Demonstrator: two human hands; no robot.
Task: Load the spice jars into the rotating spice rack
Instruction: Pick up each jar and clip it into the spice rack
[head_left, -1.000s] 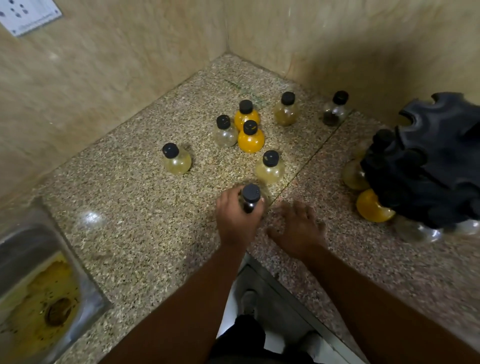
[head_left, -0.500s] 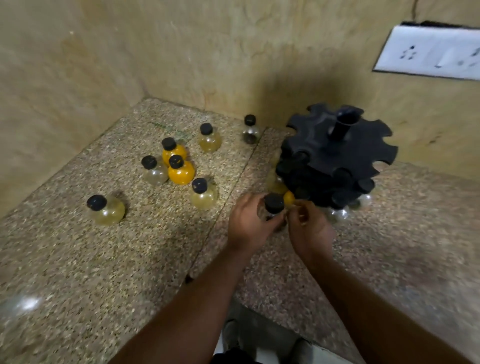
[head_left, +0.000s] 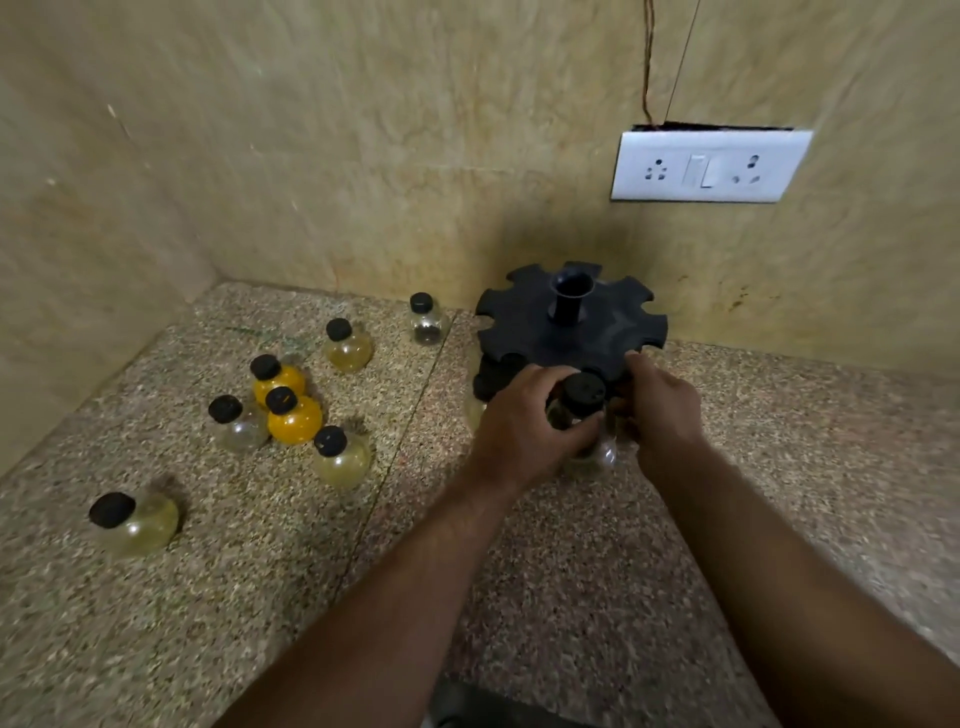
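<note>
Speckled stone tabletop (head_left: 597, 561) set in a corner of tan walls, seen from above. At 1 o'clock from the frame's centre stands the black rotating spice rack (head_left: 571, 332), its upper disc notched round the rim and topped by a short hollow post. At the rack's near edge, the left hand (head_left: 524, 426) has its grip clamped around a clear spice jar with a black cap (head_left: 583, 400), fingers wrapped on the glass body from the 9 o'clock side. The right hand (head_left: 662, 405) meets the jar from the 3 o'clock side, fingers curled against the rack's edge; whether its grip closes on the jar or on the rack cannot be told. The held jar sits just below the upper disc, at one of its notches; whether it is seated cannot be told.

Seven jars stand loose on the tabletop at 9 to 11 o'clock from the hands: two orange jars (head_left: 293, 418) touching each other, a clear jar (head_left: 239, 426) beside them, pale yellow jars near (head_left: 340, 457), far (head_left: 348, 348) and at far left (head_left: 135, 522), and a clear jar by the back wall (head_left: 427, 325). A white socket plate (head_left: 709, 166) is mounted on the wall at 1 o'clock above the rack.
</note>
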